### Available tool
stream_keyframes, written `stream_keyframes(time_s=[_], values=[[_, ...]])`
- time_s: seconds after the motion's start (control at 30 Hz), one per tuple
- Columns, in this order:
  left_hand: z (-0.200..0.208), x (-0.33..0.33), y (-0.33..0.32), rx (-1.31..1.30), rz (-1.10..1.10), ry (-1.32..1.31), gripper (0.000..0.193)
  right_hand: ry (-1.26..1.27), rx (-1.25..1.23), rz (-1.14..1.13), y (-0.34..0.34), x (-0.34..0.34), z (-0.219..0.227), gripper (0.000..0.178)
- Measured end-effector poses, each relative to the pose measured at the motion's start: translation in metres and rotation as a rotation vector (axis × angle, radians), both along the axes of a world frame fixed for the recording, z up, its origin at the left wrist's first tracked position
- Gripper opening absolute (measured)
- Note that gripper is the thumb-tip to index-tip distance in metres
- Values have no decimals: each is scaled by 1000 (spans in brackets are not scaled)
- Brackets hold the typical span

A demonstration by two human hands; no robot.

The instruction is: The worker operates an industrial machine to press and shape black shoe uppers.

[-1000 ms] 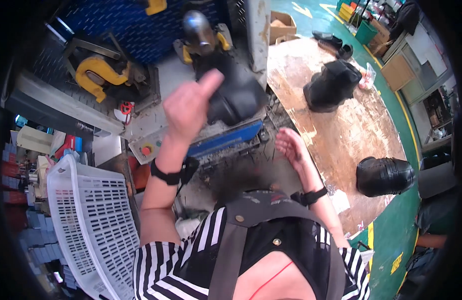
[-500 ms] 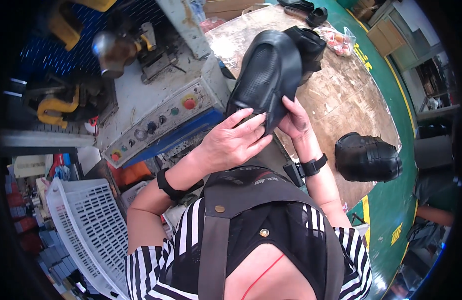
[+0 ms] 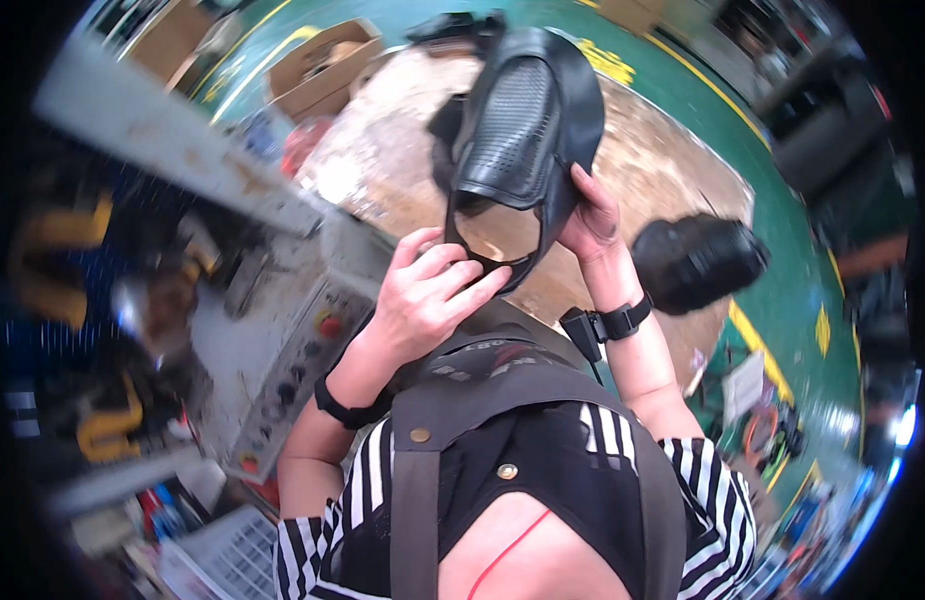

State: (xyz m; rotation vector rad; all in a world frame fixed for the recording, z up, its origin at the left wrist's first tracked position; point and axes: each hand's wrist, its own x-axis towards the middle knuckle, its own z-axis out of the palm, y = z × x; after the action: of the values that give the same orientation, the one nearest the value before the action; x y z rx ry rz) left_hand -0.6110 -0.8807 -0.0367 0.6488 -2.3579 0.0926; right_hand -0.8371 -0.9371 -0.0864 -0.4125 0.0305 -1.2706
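A black leather shoe upper (image 3: 567,110) with a perforated front panel is held up before me, toe pointing away. Through its opening the tabletop shows, so no sole appears there. My left hand (image 3: 427,295) grips the rim at the near left end, fingers curled over the edge. On the right side my right hand (image 3: 592,220) pinches the upper, thumb on the outside and the other fingers partly hidden behind it. Wristbands circle both wrists.
A worn wooden table (image 3: 682,170) lies beyond, bearing a pile of black uppers (image 3: 697,262) on the right and more dark pieces behind the held one. At left stands a machine with a control panel (image 3: 312,350). A white basket (image 3: 232,560) sits lower left; a cardboard box (image 3: 322,70) stands behind.
My view has swung, so the machine sits farther left and lower. My left fingers have spread the opening, which now shows the table through it. Both hands still hold the upper.
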Motion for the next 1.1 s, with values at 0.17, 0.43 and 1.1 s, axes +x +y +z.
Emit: stream_keyframes(time_s=[0.17, 0.43, 1.1], values=[[19, -68, -16, -34, -279, 12, 36, 146, -28, -399, 49, -84, 36, 39], [28, -283, -19, 18, -655, 225, 39, 699, 213, -1242, 181, -247, 56, 53], [-169, -56, 19, 908, 36, -30, 22, 1986, 333, -1893, 106, -253, -49, 61]])
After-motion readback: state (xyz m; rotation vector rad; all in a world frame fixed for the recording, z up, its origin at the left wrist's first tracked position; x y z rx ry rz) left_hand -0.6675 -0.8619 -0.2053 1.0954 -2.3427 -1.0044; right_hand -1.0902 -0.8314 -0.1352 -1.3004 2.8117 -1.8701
